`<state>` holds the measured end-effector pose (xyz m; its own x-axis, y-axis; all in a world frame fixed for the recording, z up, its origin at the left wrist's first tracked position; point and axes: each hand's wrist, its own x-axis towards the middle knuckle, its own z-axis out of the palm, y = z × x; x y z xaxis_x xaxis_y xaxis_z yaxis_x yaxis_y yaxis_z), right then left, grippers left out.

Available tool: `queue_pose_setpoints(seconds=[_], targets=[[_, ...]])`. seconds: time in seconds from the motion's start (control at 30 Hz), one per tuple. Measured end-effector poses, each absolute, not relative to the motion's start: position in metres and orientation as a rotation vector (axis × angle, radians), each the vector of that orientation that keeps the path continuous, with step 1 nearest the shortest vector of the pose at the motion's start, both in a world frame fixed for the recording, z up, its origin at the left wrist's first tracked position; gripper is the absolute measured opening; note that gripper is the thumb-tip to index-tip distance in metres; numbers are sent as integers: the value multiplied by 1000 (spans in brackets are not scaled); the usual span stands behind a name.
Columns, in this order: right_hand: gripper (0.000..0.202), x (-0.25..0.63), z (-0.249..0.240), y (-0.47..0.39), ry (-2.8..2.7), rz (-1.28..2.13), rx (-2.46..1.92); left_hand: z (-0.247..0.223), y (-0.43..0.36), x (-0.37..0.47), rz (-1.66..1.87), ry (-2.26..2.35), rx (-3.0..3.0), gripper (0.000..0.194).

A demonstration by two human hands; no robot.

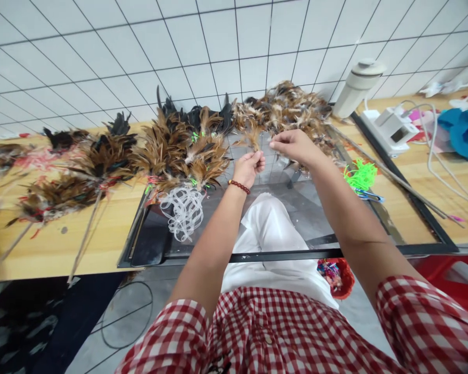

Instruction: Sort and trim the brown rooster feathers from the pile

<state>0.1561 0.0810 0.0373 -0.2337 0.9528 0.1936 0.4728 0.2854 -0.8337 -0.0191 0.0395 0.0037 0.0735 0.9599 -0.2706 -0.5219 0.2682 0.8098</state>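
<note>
My left hand [249, 167], with a beaded bracelet at the wrist, pinches a small bunch of brown feathers [251, 136] by its lower end, tips pointing up. To its right, a little higher, my right hand [294, 147] has its thumb and fingers drawn together; whatever lies between them is too small to see. A large heap of loose brown feathers [292, 106] lies behind both hands. Left of them are bundled brown and black feathers [195, 156] with bits of green tie. Below those bundles sits a tangle of clear strip [182, 212] on the glass panel [218, 228].
Feather dusters on sticks [86, 228] lie at the left. On the right are a pile of green strips [359, 175], long rods [398, 179], a white bottle [358, 88], a power strip with cables [386, 130] and blue material [464, 132]. A red basket [347, 280] stands below.
</note>
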Motion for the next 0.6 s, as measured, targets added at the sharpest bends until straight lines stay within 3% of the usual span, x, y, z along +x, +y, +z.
queue_pose_setpoints(seconds=[0.13,0.47,0.6], targets=[[25,139,39,74,-1699,1104,-1121,4,37,-18,1090,876,649,20],[26,138,37,75,-1705,1095,-1141,4,36,-18,1034,843,644,30],[31,143,36,77,-1675,1161,-1157,-1,39,-18,1065,785,607,18]])
